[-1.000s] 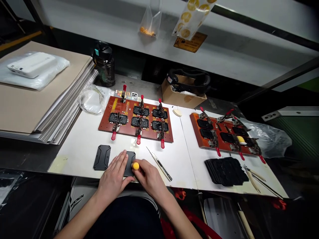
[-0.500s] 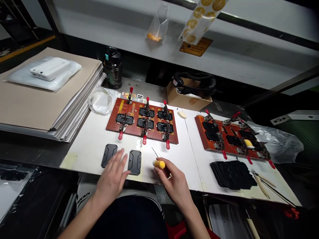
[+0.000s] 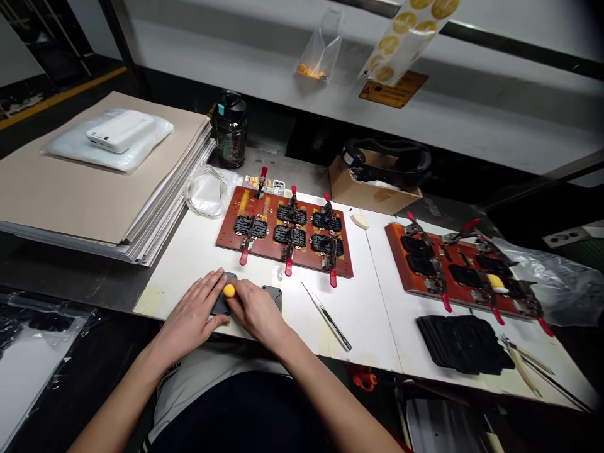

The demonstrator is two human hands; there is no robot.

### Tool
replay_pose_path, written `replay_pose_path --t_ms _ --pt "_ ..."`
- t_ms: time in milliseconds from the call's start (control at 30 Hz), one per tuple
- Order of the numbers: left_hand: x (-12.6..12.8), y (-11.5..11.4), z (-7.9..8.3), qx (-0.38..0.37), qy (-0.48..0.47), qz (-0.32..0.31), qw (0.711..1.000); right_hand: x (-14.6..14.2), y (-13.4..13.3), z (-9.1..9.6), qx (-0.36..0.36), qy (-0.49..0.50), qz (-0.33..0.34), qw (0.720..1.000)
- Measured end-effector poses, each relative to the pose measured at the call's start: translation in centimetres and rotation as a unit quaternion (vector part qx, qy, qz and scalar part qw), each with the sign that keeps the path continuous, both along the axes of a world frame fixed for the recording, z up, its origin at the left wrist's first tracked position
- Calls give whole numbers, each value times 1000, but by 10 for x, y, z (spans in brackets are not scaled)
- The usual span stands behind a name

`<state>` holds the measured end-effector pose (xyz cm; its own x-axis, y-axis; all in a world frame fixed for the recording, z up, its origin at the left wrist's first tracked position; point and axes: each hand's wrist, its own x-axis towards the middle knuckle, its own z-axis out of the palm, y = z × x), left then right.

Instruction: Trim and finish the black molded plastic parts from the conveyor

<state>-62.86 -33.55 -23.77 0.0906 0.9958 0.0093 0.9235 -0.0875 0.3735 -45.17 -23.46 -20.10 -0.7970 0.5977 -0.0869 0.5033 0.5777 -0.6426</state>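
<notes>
Under left hand (image 3: 191, 314), dark plate (image 3: 219, 307)

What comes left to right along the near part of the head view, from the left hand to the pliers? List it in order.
Left hand, yellow-tipped tool, right hand, slim pointed tool, stack of black pieces, pliers.

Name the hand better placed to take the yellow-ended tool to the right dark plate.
Probably the right hand: it holds the tool and is nearer the right plate; the left hand touches the left plate.
</notes>
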Motion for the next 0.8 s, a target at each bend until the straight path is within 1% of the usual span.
replay_pose_path --t_ms 133,233,300,367,400,433,500,533,567,600,700,733,800 --pt "-3 -1 1 -6 -1 -9 1000 -2 -7 -2 -14 -12 40 999" --pt "-6 1 -1 4 -19 -5 1000 -2 -9 1 -12 1 18 1000" --pt "-7 2 -2 14 -33 -3 999 5 -7 8 -25 4 25 999" --pt "-8 2 -3 19 -46 -6 999 19 -6 19 -62 -1 57 996" --pt "-8 2 -3 22 -52 -8 998 26 -5 25 -79 1 56 995" --pt "-9 2 -3 25 -58 -11 998 33 -4 30 -90 6 37 995" --pt "-10 1 -2 31 -67 -14 997 40 -4 36 -91 35 -39 994" --pt "-11 0 -2 32 -72 -15 997 39 -4 35 -88 53 -73 992" --pt "-12 -1 -2 31 -77 -16 996 35 -4 31 -87 69 -86 990" --pt "-13 -2 -2 29 -83 -17 996 29 -4 26 -90 80 -77 990" --pt "-16 -4 -2 27 -108 -18 994 6 -2 6 -89 74 -13 993" --pt "-16 -4 -2 26 -119 -18 992 -1 -1 1 -77 66 -12 995" --pt "-17 -4 -2 22 -138 -16 990 -10 1 -6 -45 54 -42 997"
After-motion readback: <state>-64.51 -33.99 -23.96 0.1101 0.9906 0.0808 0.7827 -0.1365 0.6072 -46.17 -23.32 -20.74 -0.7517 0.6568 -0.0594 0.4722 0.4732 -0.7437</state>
